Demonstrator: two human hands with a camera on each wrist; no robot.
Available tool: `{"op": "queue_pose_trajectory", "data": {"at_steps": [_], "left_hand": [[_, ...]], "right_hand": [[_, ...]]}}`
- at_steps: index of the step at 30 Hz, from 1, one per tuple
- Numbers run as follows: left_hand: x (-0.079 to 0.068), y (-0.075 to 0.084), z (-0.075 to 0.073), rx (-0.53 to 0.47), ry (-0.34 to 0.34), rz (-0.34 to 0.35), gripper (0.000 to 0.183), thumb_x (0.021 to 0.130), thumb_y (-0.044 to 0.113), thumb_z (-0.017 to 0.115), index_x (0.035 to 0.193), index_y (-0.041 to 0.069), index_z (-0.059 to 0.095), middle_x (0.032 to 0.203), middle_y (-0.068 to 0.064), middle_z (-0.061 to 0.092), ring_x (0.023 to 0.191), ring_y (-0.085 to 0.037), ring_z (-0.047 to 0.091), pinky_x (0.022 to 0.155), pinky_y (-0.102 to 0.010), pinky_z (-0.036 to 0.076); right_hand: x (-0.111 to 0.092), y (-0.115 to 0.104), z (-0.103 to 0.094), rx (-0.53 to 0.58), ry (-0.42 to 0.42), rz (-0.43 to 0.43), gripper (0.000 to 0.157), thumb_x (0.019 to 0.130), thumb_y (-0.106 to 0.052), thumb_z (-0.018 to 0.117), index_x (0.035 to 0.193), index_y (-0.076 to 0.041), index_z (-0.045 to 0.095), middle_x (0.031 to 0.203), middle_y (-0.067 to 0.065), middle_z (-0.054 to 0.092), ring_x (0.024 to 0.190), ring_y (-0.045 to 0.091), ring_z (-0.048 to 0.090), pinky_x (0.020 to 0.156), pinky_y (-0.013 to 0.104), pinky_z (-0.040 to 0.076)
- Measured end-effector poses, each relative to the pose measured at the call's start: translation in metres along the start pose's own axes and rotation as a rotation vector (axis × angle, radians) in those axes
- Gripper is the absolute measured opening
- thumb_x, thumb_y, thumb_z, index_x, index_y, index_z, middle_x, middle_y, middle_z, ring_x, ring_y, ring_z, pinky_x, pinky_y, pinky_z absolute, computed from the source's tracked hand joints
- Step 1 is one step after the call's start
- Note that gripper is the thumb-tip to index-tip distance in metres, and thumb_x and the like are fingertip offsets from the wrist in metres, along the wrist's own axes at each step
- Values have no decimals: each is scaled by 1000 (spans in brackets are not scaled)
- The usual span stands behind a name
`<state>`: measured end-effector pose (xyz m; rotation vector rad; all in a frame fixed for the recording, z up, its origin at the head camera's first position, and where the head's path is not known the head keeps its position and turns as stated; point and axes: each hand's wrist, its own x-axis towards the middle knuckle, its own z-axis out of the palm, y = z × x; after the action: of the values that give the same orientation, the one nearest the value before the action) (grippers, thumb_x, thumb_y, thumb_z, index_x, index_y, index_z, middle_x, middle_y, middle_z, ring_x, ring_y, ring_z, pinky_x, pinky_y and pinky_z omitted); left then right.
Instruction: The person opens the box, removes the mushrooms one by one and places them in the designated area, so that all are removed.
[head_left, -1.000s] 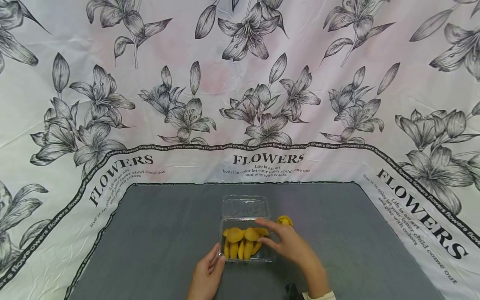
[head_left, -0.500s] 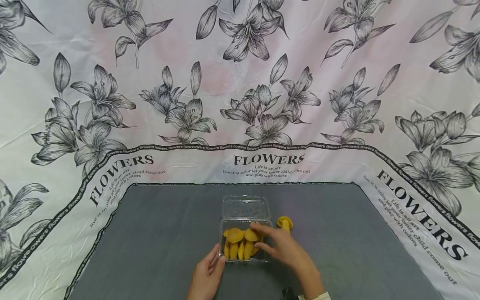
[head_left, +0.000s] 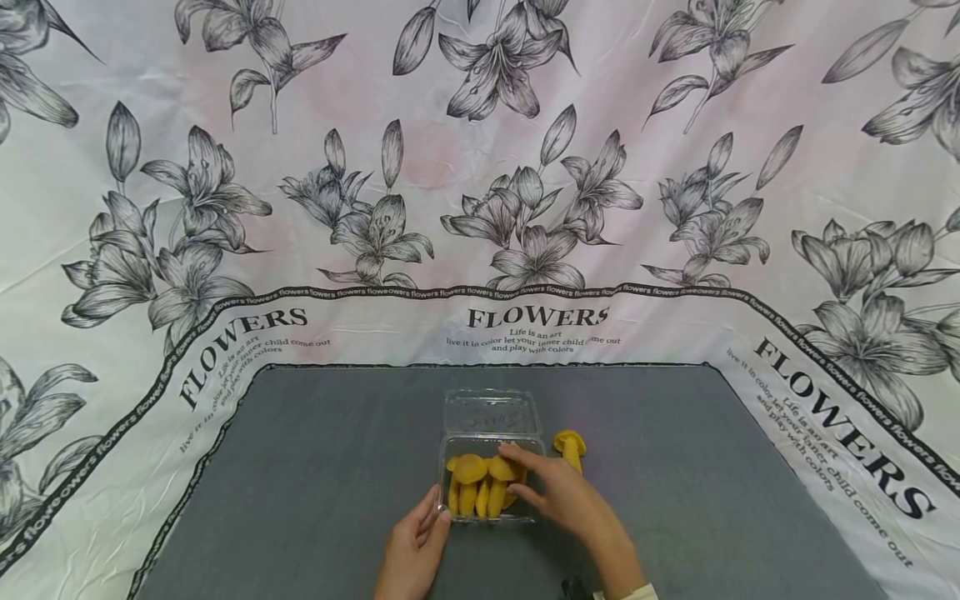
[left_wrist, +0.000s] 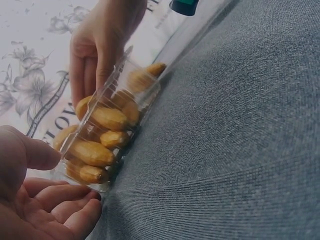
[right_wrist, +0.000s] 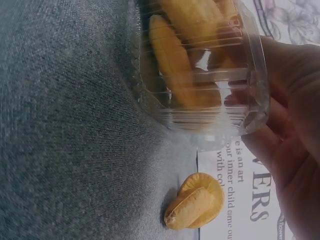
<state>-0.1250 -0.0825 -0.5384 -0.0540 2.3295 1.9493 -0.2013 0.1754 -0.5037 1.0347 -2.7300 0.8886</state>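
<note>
A clear plastic clamshell box stands on the grey surface with its lid folded back. Several yellow mushrooms lie side by side inside, stems toward the person. My left hand holds the box's left front corner, thumb at the rim and fingers low on the wall, as the left wrist view shows. Over the right side of the box, my right hand reaches in and pinches a mushroom between thumb and fingers. The hand partly hides that mushroom in the head view.
One loose mushroom lies outside the box, behind the right hand. A grey cloth covers the table. Behind it hangs a white flower-printed curtain. A small dark object shows near the right wrist.
My right hand has shifted left and slightly down, bringing a mushroom closer to the others in the box. More of the loose mushroom shows. The left hand and the box stay put.
</note>
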Motion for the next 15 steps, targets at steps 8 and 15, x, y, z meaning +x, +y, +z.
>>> {"op": "queue_pose_trajectory", "data": {"at_steps": [8,15], "left_hand": [[2,0,0,2,-9,-12,67,110,33,61,158,-9,40,157,-34,43,141,-49,51,106,-49,56],[1,-1,1,2,-4,-17,68,110,35,62,158,-8,41,157,-33,44,140,-48,51,106,-49,56]], "right_hand": [[1,-3,2,-46,-13,29,58,97,-15,79,151,-9,59,152,10,61,115,25,73,92,43,63],[2,-4,3,-63,-15,39,56,97,-11,79,150,-10,60,152,9,60,114,25,74,92,42,63]]}}
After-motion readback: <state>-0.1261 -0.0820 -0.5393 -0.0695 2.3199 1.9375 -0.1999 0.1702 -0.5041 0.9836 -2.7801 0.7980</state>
